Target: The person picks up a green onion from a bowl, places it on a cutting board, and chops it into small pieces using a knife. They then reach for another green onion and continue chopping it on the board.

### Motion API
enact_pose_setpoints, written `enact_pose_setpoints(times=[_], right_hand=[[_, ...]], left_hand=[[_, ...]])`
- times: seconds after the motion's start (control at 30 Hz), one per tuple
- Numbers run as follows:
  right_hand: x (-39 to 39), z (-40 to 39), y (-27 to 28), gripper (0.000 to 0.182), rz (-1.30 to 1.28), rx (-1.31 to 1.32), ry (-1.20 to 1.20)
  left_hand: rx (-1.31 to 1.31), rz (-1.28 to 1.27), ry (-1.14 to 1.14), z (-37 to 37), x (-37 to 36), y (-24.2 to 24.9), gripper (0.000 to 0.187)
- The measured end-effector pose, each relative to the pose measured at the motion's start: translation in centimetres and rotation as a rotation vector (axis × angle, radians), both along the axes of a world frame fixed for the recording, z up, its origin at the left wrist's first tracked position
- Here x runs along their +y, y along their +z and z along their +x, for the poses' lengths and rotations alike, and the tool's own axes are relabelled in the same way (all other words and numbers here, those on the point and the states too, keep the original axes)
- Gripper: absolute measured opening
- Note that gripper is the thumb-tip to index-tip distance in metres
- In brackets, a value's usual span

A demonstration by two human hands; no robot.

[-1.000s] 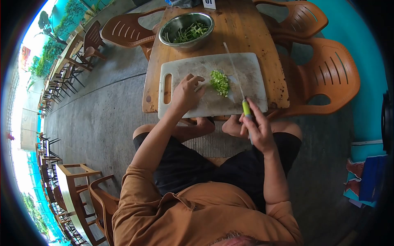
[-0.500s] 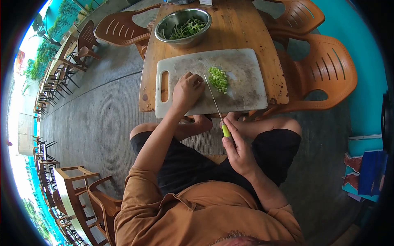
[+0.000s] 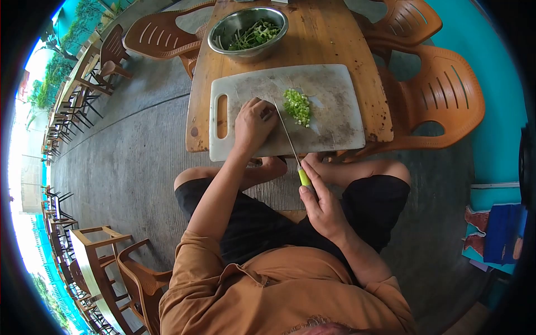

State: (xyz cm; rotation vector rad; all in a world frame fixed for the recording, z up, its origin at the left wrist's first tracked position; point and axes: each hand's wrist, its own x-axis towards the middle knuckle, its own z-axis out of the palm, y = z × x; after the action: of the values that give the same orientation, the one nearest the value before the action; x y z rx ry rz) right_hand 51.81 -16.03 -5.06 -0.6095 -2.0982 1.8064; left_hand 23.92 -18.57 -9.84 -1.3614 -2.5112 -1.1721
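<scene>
My right hand (image 3: 325, 211) is closed on the green handle of a knife (image 3: 288, 134), whose thin blade reaches up over the cutting board (image 3: 335, 100). Curled on the board, left of the blade, my left hand (image 3: 255, 124) has its fingers bent inward; whatever is under them is hidden. Just right of the blade lies a small pile of chopped green pieces (image 3: 297, 107). The board is white, stained, with a slot handle at its left. Beyond it a metal bowl (image 3: 216, 43) holds cut green leaves and stalks (image 3: 254, 36).
The board rests on a wooden table (image 3: 318, 33). Orange chairs stand at its right (image 3: 446, 95) and upper left (image 3: 162, 36). More tables and chairs line the far left, and a wooden table (image 3: 92, 245) stands at the lower left. A turquoise wall (image 3: 491, 151) is on the right.
The knife and my right hand have shifted slightly left. My left hand stays curled in nearly the same place. The view has moved a little.
</scene>
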Motion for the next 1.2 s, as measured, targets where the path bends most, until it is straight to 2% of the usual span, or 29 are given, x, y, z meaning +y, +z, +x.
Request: enact_pose_setpoints(times=[0.17,0.23,0.33,0.37,0.43,0.53,0.63,0.87,0.93,1.03,1.2], right_hand=[[-0.1,-0.1,0.6,0.056,0.011,-0.010,0.009],[0.0,-0.3,2.5,0.057,-0.293,-0.242,0.012],[0.3,-0.2,2.6,0.058,-0.338,-0.292,0.052],[0.4,-0.1,2.0,0.058,-0.340,-0.293,0.050],[0.3,-0.1,0.5,0.058,-0.109,-0.113,0.045],[0.3,-0.3,0.1,0.058,-0.076,-0.050,0.028],[0.5,-0.8,2.0,0.058,-0.196,-0.178,0.040],[1.6,-2.4,0.1,0.057,-0.177,-0.102,0.023],[1.8,-2.7,0.6,0.056,-0.228,-0.173,0.037],[1.3,-2.1,-0.1,0.056,-0.189,-0.072,0.005],[0.4,-0.2,0.5,0.056,-0.206,-0.099,-0.003]], left_hand=[[-0.013,0.007,-0.009,0.0,-0.1,0.1,0.014],[-0.015,-0.001,-0.012,-0.1,0.0,-0.1,0.014],[-0.020,0.007,-0.015,-0.1,0.0,-0.1,0.014],[-0.021,0.010,-0.019,-0.1,0.0,-0.1,0.014],[-0.023,0.009,-0.025,-0.2,0.0,-0.1,0.014],[-0.030,-0.003,-0.032,-0.2,-0.1,0.0,0.014],[-0.029,-0.001,-0.035,-0.2,0.0,0.1,0.014],[-0.081,0.022,-0.054,-0.3,-0.1,0.1,0.013],[-0.087,0.015,-0.053,-0.1,-0.1,0.0,0.013],[-0.045,0.060,-0.024,0.0,0.0,0.0,0.013],[-0.048,0.032,-0.013,0.2,-0.1,-0.1,0.016]])
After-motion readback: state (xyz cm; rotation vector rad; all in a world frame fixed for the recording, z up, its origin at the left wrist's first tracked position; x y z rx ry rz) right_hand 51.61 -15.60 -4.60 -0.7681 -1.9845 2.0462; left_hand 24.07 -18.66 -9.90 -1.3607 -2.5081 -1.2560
